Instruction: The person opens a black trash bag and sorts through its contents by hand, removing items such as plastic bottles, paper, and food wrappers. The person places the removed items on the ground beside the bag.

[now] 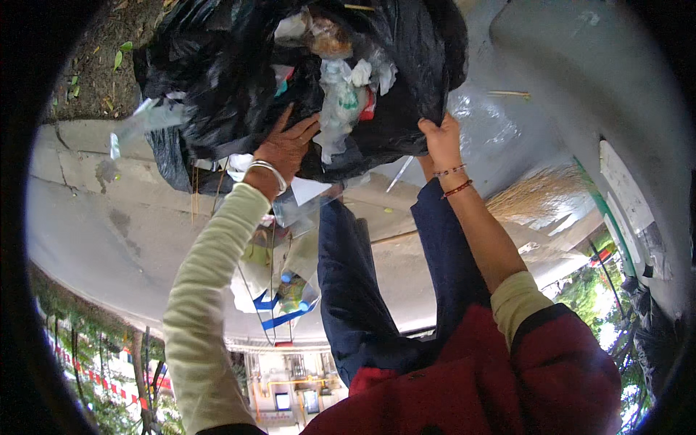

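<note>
A large black plastic bag [217,109] gapes at the top of the view. Inside it lie a clear plastic bag with green print [342,100], crumpled white tissue [361,72], a brown item in clear plastic [329,41] and a red piece [368,106]. My right hand [443,138], with two beaded bracelets, grips the bag's near right edge. My left hand [291,144], wearing silver bangles, lies against the bag's near left part, thumb and fingers extended; whether it pinches the plastic cannot be told. A clear plastic strip [157,115] hangs at the bag's left side.
Below my left hand hangs or stands a pale bag with plastic bottles [293,288] and blue bands. A straw broom head [535,196] is at the right, near a grey surface [533,103]. Thin sticks [194,190] poke out below the black bag. Bare soil [92,70] borders the pavement [109,190].
</note>
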The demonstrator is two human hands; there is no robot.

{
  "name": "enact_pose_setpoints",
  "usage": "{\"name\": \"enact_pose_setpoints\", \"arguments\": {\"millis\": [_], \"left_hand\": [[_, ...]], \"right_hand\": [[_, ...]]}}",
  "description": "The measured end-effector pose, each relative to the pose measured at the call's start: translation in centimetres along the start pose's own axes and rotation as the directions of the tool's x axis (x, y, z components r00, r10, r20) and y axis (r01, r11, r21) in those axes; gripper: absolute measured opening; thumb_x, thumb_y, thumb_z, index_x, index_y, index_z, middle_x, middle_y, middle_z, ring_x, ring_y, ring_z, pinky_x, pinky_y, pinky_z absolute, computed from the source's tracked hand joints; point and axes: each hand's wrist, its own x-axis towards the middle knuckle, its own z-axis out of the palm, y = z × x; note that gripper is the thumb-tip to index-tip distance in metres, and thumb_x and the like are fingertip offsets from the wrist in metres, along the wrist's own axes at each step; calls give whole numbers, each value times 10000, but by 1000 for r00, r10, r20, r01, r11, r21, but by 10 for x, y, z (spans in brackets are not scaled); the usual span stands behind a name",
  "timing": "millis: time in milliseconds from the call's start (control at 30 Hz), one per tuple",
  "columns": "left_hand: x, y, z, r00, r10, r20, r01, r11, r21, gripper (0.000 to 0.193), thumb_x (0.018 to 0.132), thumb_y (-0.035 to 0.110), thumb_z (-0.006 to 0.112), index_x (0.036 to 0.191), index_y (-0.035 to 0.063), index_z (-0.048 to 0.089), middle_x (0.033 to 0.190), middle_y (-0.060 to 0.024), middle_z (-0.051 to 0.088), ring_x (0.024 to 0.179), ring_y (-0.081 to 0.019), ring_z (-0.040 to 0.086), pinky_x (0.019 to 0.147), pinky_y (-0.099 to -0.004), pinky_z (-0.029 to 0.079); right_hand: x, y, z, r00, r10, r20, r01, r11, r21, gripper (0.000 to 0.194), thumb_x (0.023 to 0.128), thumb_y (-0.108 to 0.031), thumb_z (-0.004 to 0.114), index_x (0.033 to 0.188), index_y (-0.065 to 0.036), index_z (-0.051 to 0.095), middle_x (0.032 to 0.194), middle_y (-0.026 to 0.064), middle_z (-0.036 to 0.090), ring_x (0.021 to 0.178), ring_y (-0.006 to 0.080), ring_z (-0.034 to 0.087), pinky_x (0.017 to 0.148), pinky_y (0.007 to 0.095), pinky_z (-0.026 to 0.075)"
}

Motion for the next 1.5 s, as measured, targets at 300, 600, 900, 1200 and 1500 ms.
{"name": "enact_pose_setpoints", "arguments": {"millis": [300,600,900,1200,1500], "left_hand": [[38,-16,17,992,17,126,11,977,-214,365,848,141,547,1205,196,605,1513,89,238,1422,-128,97,1148,-472,155],[55,23,-31,968,-244,-66,205,912,-356,392,785,169,577,1176,157,601,1226,-76,564,1281,-262,392,1061,-591,224],[132,43,13,846,-442,-298,412,897,-162,413,786,205,591,1195,150,580,1228,-66,563,1213,-249,447,1022,-576,276],[87,-1,28,903,-341,-262,224,893,-391,392,756,157,589,1147,136,598,1182,-69,578,1160,-251,481,1006,-518,311],[21,-41,14,908,-330,-260,-8,605,-796,375,726,109,588,1099,123,616,1135,-73,593,1107,-253,516,989,-460,346]], "right_hand": [[-27,-38,0,999,0,38,-6,985,170,248,752,-48,593,984,39,609,876,75,659,773,153,582,730,285,466],[-41,-39,-10,995,101,-12,-95,965,243,304,762,-15,586,1058,54,568,944,59,637,812,135,561,775,268,455],[-43,-38,4,990,135,-41,-112,929,353,304,750,-3,585,1050,49,577,937,39,639,802,130,550,769,261,447],[-31,-28,-4,994,98,-52,-65,895,442,304,739,-13,575,1036,54,586,930,46,647,810,145,559,787,267,447],[-23,-34,-10,989,133,-59,-97,907,409,317,744,-3,574,1059,29,589,953,33,638,827,123,557,783,256,444]]}}
